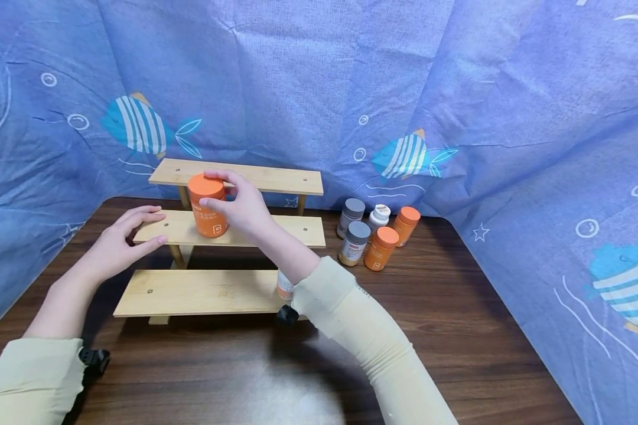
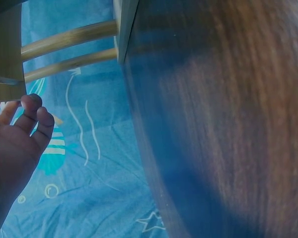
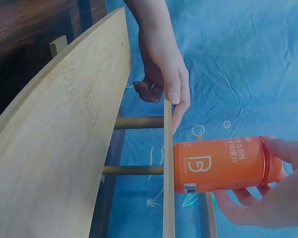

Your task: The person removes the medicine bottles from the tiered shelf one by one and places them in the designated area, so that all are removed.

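Note:
A three-tier wooden shelf (image 1: 191,292) stands on the dark table. At the left end of its middle board, my left hand (image 1: 114,242) grips the edge, thumb in front and other fingers curled beneath, as the right wrist view shows. My right hand (image 1: 241,203) holds an orange supplement bottle (image 1: 207,209) around its lid and upper side. The bottle is upright, its base right at the middle board's surface. In the right wrist view its printed label (image 3: 213,166) shows, with fingers wrapping the lid end. A white-and-orange bottle (image 1: 284,287) on the bottom board is partly hidden by my right forearm.
Right of the shelf several bottles are grouped on the table (image 1: 430,330): two grey-capped bottles (image 1: 354,243), a white-capped one (image 1: 379,216) and two orange ones (image 1: 381,249). A blue fish-print cloth (image 1: 308,88) hangs behind and along the sides.

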